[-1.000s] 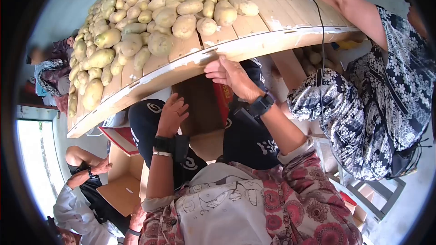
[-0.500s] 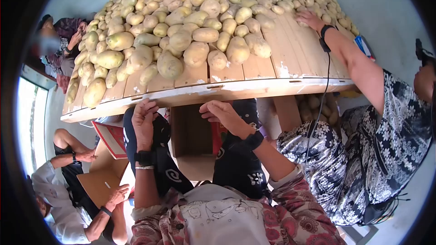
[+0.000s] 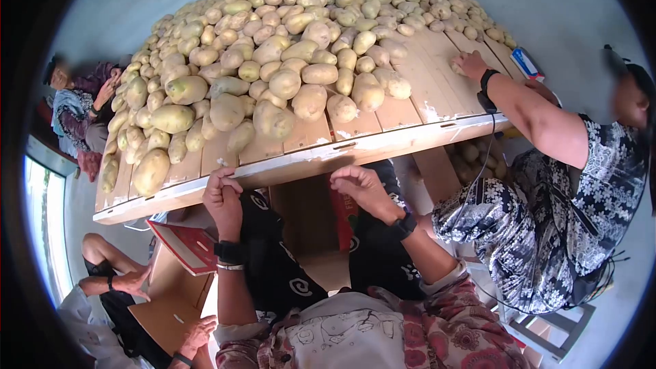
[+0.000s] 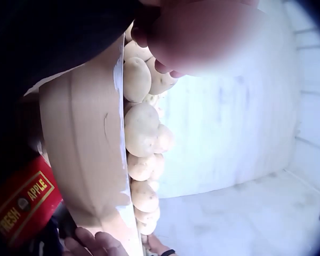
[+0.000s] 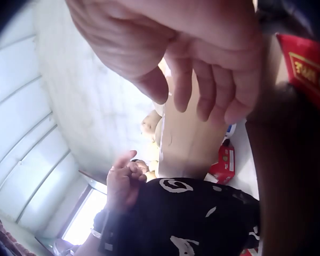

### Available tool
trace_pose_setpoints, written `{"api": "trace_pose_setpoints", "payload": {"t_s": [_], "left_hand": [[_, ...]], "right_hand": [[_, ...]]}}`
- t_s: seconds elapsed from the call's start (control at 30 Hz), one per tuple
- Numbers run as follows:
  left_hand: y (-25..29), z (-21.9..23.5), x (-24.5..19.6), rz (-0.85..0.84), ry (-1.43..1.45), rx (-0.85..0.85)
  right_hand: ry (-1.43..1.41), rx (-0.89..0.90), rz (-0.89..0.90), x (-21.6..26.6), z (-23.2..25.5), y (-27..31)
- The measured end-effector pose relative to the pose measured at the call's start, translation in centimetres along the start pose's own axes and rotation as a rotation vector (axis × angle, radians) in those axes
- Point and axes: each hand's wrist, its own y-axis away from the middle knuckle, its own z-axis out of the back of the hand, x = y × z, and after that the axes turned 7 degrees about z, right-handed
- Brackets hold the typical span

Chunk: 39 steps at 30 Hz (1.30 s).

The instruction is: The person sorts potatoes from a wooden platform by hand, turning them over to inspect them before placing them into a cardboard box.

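Empty, loosely curled hands (image 3: 223, 206) (image 3: 366, 193) are held apart beside the bench (image 3: 447, 72), its potatoes (image 3: 284, 85) seemingly heaped for easy reach, a box (image 3: 307, 224) below.

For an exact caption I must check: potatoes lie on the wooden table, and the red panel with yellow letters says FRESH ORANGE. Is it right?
Not ORANGE: the red panel reads FRESH APPLE, as the left wrist view shows. The potatoes do lie on the wooden table.

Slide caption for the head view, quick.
Left hand and right hand near the edge of a table spread with potatoes.
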Motion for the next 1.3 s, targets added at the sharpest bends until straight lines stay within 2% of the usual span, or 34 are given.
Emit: {"api": "trace_pose_setpoints", "payload": {"t_s": [0.03,0.07,0.1,0.13,0.17,0.2,0.27,0.33,0.4,0.47,0.57,0.6,0.67,0.73,0.8,0.87,0.93,0.97,1.03,1.07,1.13,1.27,1.3], "left_hand": [[-0.1,-0.1,-0.3,0.012,0.031,-0.043],[-0.3,-0.2,0.0,0.019,0.058,-0.031],[-0.4,0.2,0.4,0.021,0.097,-0.031],[-0.6,0.8,0.5,0.017,0.128,-0.036],[-0.5,1.0,0.6,0.003,0.093,-0.048],[-0.6,1.4,0.8,-0.002,0.099,-0.052],[-0.4,1.8,1.3,-0.022,0.111,-0.086],[0.1,2.3,1.0,-0.008,0.134,-0.101],[-0.1,3.3,0.6,-0.001,0.148,-0.123],[0.2,3.4,0.5,0.009,0.115,-0.139],[0.3,3.5,1.1,-0.004,0.105,-0.136],[0.2,3.5,1.3,-0.012,0.113,-0.138],[0.4,3.1,1.1,-0.02,0.08,-0.124],[1.0,2.9,1.0,-0.015,0.01,-0.094],[1.2,1.8,0.2,0.004,-0.001,-0.032],[1.6,0.9,-0.2,-0.008,-0.066,0.02],[2.6,0.3,-0.7,0.075,0.059,0.3],[3.5,0.2,-1.0,0.086,0.041,0.303],[4.7,-1.0,-2.4,0.483,0.586,0.562],[4.9,-1.0,-2.4,0.486,0.596,0.556],[5.6,-0.9,-1.9,0.775,0.724,0.764],[5.5,-1.5,-1.0,0.874,0.804,0.89],[5.2,-1.6,-0.7,0.891,0.786,0.915]], "right_hand": [[0.029,-0.097,0.046,2.0,0.1,-0.7],[0.015,-0.183,0.191,3.5,0.3,-2.0],[0.19,-0.281,0.249,5.4,0.6,-3.3],[0.299,-0.318,0.259,6.8,1.1,-5.0],[0.602,-0.327,0.238,8.0,1.3,-6.7],[0.608,-0.324,0.246,7.7,1.1,-8.0],[1.366,-0.237,0.382,5.8,0.9,-10.4],[1.428,-0.185,0.368,4.6,0.1,-11.0],[1.571,-0.276,0.346,3.7,-0.5,-11.8],[1.572,-0.273,0.336,3.3,0.3,-11.9],[1.512,-0.246,0.54,4.2,1.0,-11.4],[1.511,-0.249,0.553,4.7,0.7,-10.9],[0.579,-0.299,0.217,6.1,0.3,-9.2],[-0.241,-0.262,-0.035,6.9,-1.0,-6.7],[-0.874,-0.012,-0.217,5.1,-1.8,-5.2],[-1.147,-0.005,-0.269,4.4,-4.0,-3.6],[-1.269,0.023,-0.284,2.7,-5.1,-2.9],[-1.284,-0.01,-0.3,1.9,-5.6,-2.6],[-1.286,-0.035,-0.321,1.7,-6.1,-2.6],[-1.252,-0.042,-0.289,1.7,-6.4,-2.5],[-1.224,-0.071,-0.281,1.2,-6.6,-1.5],[-1.219,-0.117,-0.261,0.3,-6.5,-1.5],[-1.214,-0.177,-0.275,0.2,-6.9,-1.2]]}}
